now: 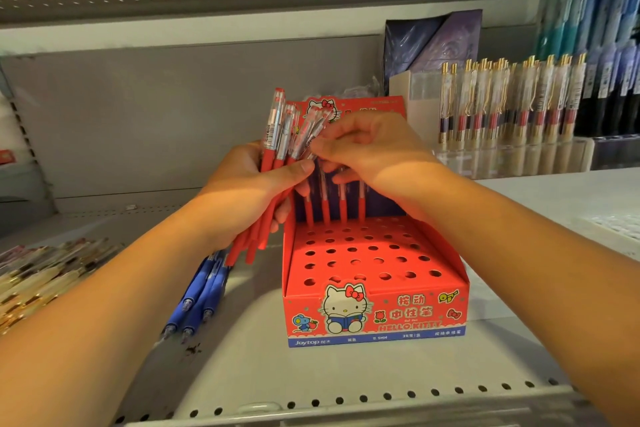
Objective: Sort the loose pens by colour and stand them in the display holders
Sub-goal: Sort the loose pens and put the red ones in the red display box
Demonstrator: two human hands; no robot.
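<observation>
Red pens (269, 159) fill left hand (242, 198) (right hand (367, 146) pinches one)

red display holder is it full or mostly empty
Mostly empty: the red display holder has four red pens standing in its back row; the holes in front are open.

grey shelf (311, 367) bears red holder (374, 315), perhaps 4 blue pens (199, 295), gold-trimmed pens (45, 270).

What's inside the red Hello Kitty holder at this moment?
Four red pens stand in the back row of the red holder; the holes in front hold none. The right hand covers their tops and whatever stands behind it.
</observation>
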